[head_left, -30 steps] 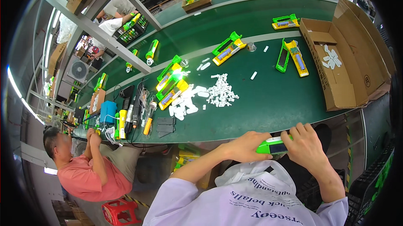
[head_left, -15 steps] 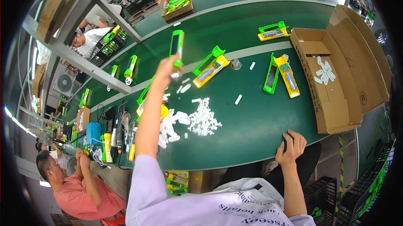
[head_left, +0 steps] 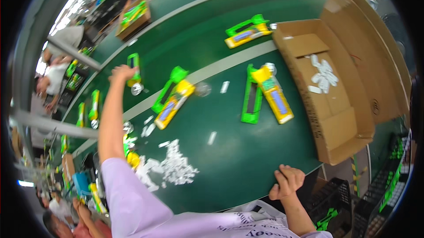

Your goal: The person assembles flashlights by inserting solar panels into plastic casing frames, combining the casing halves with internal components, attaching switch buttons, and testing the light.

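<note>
My left hand point(head_left: 121, 73) reaches across the green work surface with its fingers on the edge of a green and yellow flashlight point(head_left: 135, 72) whose round clear lens points toward me. Blur softens the grip. My right hand point(head_left: 288, 182) rests at the near edge, fingers curled, with nothing visible in it. Opened flashlights lie with green covers beside yellow bodies: one flashlight point(head_left: 176, 100) right of my left arm, another flashlight point(head_left: 270, 92) by the carton, a third flashlight point(head_left: 248, 30) farther back. Small white pieces point(head_left: 177, 166) form a heap between my arms.
A large open cardboard carton point(head_left: 342, 123) stands at the right, with white plastic pieces point(head_left: 324, 77) inside. More flashlights point(head_left: 94, 105) stretch along the left, near a metal frame point(head_left: 53, 125). Black crates point(head_left: 329, 202) sit below right. A co-worker point(head_left: 84, 220) sits at lower left.
The view has shifted, so the table's things appear lower and farther left. My left hand stays at the flashlight, slightly farther across the table. The fingers of my right hand have drawn together.
</note>
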Motion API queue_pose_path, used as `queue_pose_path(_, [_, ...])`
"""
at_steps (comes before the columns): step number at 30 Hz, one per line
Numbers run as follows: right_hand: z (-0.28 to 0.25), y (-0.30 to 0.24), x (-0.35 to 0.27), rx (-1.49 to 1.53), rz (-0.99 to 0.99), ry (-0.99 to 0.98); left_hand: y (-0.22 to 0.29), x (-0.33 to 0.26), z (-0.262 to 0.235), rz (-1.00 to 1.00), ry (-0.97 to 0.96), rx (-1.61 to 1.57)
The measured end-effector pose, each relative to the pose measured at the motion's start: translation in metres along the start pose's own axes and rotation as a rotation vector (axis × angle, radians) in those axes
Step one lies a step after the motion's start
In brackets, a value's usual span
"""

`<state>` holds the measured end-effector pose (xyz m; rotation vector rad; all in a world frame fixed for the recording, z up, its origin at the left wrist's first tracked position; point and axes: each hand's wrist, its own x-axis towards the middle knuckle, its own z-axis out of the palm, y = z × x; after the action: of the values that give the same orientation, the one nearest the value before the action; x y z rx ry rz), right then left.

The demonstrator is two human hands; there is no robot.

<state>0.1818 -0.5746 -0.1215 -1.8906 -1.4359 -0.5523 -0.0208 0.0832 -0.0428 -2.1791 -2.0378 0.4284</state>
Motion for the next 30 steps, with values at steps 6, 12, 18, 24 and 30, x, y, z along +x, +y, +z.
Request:
queue_pose_path(6, [0.004, 0.002, 0.001, -0.016, -0.018, 0.113, 0.181, -0.057, -0.068, 0.998, 0.597, -0.568])
queue_pose_path(12, [0.006, -0.002, -0.003, 0.001, 0.008, 0.128, 0.347, -0.078, -0.063, 1.036, 0.301, -0.882])
queue_pose_path(18, [0.004, 0.001, -0.007, -0.024, 0.026, 0.109, 0.356, -0.078, -0.078, 1.085, 0.077, -0.757])
queue_pose_path(24, [0.01, 0.007, -0.005, -0.012, 0.001, 0.131, 0.329, -0.105, -0.084, 1.188, -0.046, -0.574])
queue_pose_path(30, [0.003, 0.001, -0.008, 0.011, -0.012, 0.063, 0.33, -0.135, -0.065, 1.255, 0.266, -0.452])
